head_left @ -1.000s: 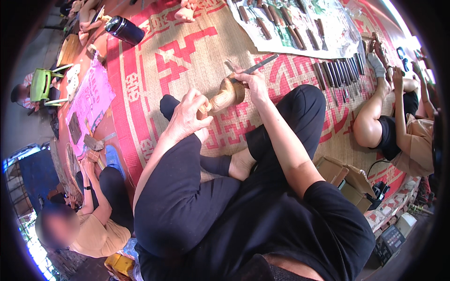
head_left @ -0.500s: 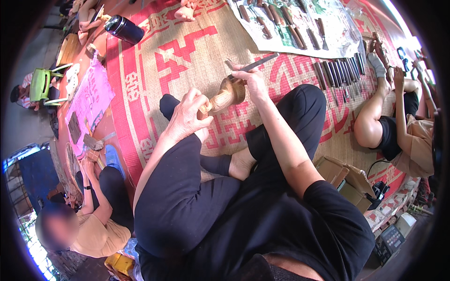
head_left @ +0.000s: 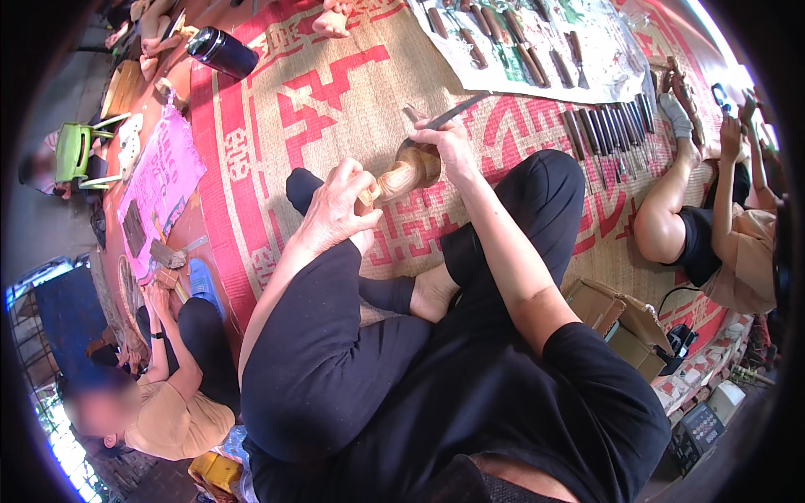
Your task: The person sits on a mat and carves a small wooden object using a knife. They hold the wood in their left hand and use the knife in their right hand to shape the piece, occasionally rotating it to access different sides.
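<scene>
My left hand [head_left: 342, 201] is closed round the near left end of a carved piece of wood [head_left: 401, 179], pale with a darker, broader far end. In my right hand [head_left: 451, 149] is a long, flat, grey bar that looks like a metal file [head_left: 463, 111], its far end pointing up and to the right. The right fingers are wrapped over the file, just above the broad end of the wood. Whether the file touches the wood there, I cannot make out. Both hands are held above the mat, in front of my crossed legs.
A red and straw patterned mat [head_left: 335, 67] lies under me. Several chisels [head_left: 605, 130] are lined up at the right, beside a white sheet [head_left: 495, 80] bearing more tools. A black bottle [head_left: 222, 53] lies far left. People sit at both sides; a cardboard box [head_left: 625, 323] stands right.
My right hand has shifted slightly down, and the file has drawn back a little and tilts more steeply. The left hand and the wood stay nearly in place.
</scene>
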